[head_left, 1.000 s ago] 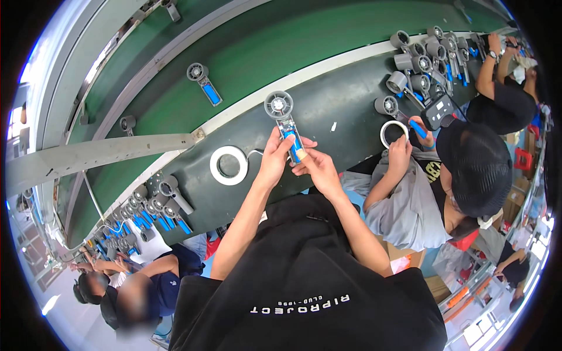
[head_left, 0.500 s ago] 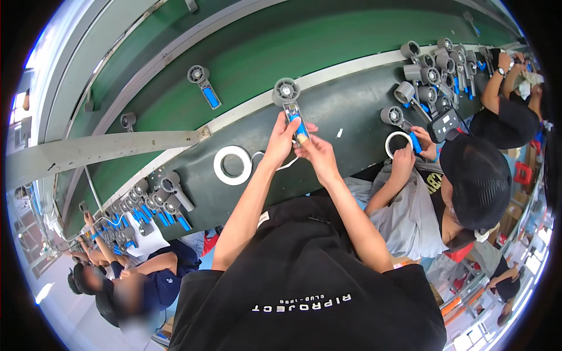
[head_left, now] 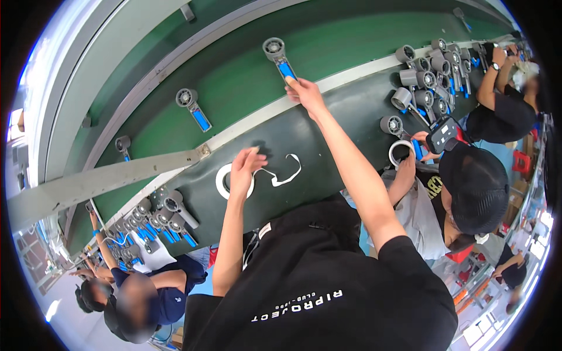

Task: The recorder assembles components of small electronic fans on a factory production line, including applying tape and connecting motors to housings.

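My right hand (head_left: 304, 93) grips the lower end of a grey handheld fan (head_left: 280, 59) with a round head and a blue part in its handle. It holds the fan out over the green conveyor belt (head_left: 234, 76), past the belt's pale edge rail. Over a white roll of tape (head_left: 221, 183) on the dark worktop, my left hand (head_left: 243, 167) hovers with its fingers loosely bent and apart, nothing seen in them. A loose white strip (head_left: 288, 181) curls away from the roll to the right, and the hand partly covers the roll.
More fans (head_left: 194, 110) lie on the belt to the left. A metal bar (head_left: 117, 157) crosses at left. Fan clusters stand at the near left (head_left: 158, 216) and far right (head_left: 430, 79). At right a co-worker (head_left: 474, 181) handles another tape roll (head_left: 393, 153).
My hands have parted. The right one has carried the fan forward over the belt; the left has let go of it and dropped back to the tape roll. The belt's fans have shifted left.
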### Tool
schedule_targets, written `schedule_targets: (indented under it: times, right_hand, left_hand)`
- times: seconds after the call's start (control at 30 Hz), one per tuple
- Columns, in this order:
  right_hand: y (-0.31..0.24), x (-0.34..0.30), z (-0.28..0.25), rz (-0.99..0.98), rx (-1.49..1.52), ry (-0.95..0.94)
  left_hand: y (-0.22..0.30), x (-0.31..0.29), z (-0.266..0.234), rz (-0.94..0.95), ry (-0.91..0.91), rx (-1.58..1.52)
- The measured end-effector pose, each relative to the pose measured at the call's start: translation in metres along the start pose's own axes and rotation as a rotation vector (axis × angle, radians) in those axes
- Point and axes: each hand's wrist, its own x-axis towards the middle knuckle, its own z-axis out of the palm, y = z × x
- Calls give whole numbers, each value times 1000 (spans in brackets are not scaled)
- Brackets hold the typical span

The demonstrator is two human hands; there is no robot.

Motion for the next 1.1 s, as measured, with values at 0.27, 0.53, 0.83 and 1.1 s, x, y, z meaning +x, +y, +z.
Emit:
schedule_targets:
  times: [0.27, 0.53, 0.83, 1.1]
  right_hand:
    - [1, 57, 18, -47, -181, 98]
    - [34, 33, 2, -487, -629, 580]
    - [-12, -59, -124, -448, -739, 986]
    - [-32, -30, -224, -49, -1292, 1115]
  left_hand:
    - [-19, -24, -29, -81, 111, -7]
    - [-23, -19, -42, 63, 207, -49]
    - [-34, -24, -57, 297, 411, 395]
    - [-42, -28, -50, 306, 338, 445]
